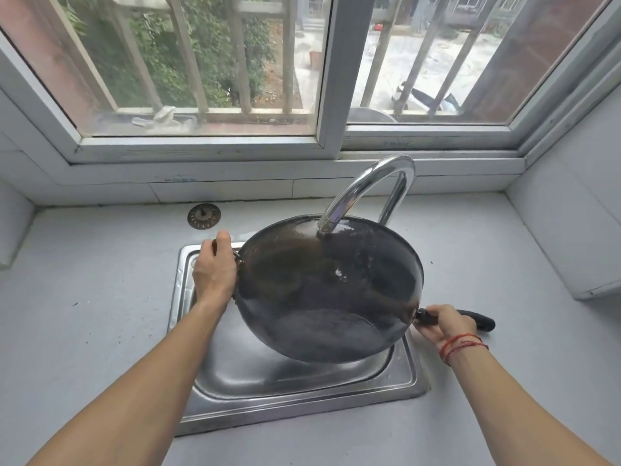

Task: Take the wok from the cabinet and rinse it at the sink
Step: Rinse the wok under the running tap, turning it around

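Observation:
A dark round wok is held tilted over the steel sink, its far rim under the mouth of the chrome tap. My left hand grips the small side handle on the wok's left rim. My right hand holds the long black handle on the right, which points out over the counter. The inside of the wok looks wet and shiny. Whether water is running from the tap is hard to tell.
A round metal sink strainer lies on the grey counter behind the sink's left corner. A window with bars runs along the back wall. A white wall unit juts in at the right.

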